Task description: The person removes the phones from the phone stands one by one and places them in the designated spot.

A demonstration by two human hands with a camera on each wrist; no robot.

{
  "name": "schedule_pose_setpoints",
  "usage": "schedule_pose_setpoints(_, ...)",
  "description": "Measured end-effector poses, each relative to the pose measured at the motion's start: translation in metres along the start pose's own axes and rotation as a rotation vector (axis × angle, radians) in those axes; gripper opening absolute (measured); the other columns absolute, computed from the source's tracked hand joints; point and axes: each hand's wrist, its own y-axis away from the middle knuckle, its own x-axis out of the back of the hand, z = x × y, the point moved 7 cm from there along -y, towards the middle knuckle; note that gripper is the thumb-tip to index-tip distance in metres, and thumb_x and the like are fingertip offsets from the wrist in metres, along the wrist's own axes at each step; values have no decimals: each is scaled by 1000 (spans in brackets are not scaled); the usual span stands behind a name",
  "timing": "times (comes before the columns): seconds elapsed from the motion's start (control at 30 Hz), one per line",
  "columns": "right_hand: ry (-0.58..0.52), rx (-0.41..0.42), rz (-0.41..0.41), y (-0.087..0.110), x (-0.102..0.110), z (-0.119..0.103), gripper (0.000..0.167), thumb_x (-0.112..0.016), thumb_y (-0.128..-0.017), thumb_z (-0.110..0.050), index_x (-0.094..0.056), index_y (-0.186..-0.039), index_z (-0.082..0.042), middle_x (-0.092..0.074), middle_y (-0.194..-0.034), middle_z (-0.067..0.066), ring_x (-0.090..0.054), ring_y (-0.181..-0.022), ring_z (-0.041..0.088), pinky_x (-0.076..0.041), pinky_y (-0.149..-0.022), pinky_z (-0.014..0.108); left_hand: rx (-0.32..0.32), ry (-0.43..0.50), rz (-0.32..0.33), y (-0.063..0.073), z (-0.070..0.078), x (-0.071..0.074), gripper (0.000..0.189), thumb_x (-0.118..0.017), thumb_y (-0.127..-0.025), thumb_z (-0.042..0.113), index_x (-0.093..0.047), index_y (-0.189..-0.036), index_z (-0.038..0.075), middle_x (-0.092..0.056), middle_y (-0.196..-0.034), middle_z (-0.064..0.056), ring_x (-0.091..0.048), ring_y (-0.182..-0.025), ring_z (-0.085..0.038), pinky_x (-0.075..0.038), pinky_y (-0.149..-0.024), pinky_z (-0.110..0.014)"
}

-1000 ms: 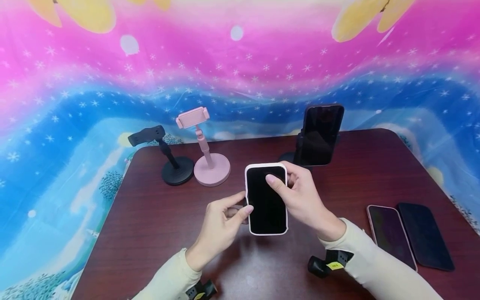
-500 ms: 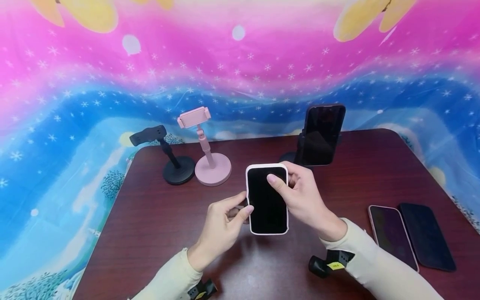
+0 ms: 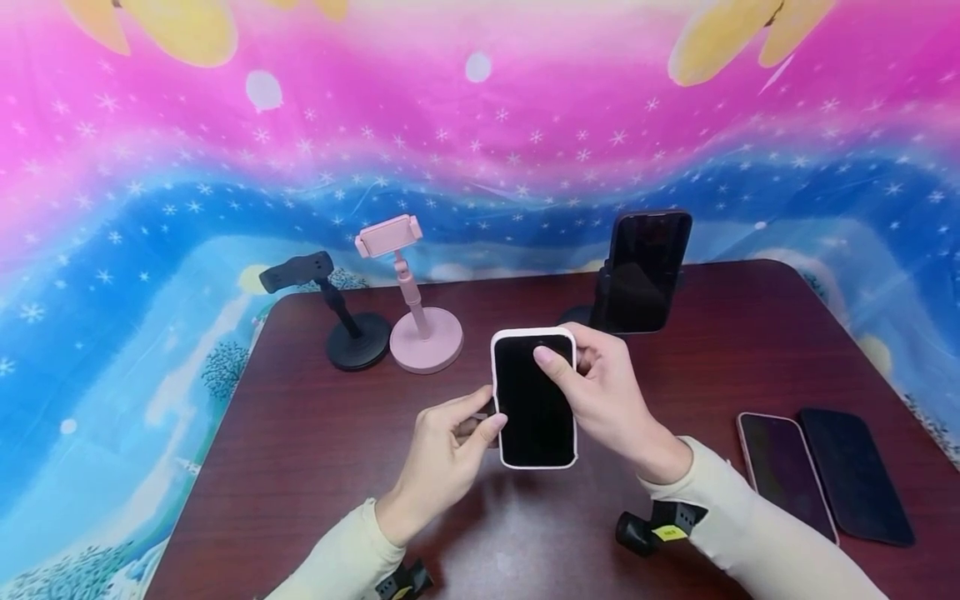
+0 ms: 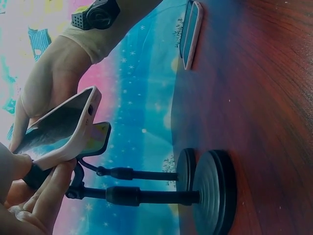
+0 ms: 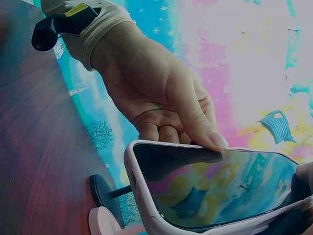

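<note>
A phone (image 3: 534, 408) in a pale case stands upright before me, its dark screen facing me. My right hand (image 3: 615, 396) holds its upper right side, thumb on the screen and fingers behind. At the left edge, my left hand (image 3: 442, 454) grips a black clamp (image 4: 36, 176), the thumb close against the phone's side. This clamp belongs to a black phone stand (image 4: 161, 197), whose pole and round base show in the left wrist view. From the head view the phone hides most of that stand.
At the back left stand a black phone stand (image 3: 356, 340) and a pink phone stand (image 3: 426, 340). Another stand at the back right bears a dark phone (image 3: 647, 271). A pink-edged phone (image 3: 787, 475) and a black phone (image 3: 855, 475) lie on the table's right side.
</note>
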Motion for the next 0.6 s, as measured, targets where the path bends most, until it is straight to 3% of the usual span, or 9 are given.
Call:
schedule_pose_setpoints(0.17, -3, -6, 2, -1, 0, 0, 11, -62, -97, 1, -62, -97, 12, -75, -74, -9, -75, -66, 13, -64, -58, 32, -2, -51, 8, 0, 0, 1, 38, -69, -94, 2, -62, -126, -16, -72, -114, -28, -77, -85, -24, -62, -75, -22)
schedule_pose_setpoints(0.6, -2, -27, 6, -4, 1, -2, 13, -61, -98, 0, -62, -99, 13, -75, -74, -10, -75, -67, 13, -64, -60, 33, 2, -48, -20, -3, 4, 0, 38, -70, -93, 2, -63, -127, -13, -73, -114, -24, -76, -86, -19, -62, -78, -23)
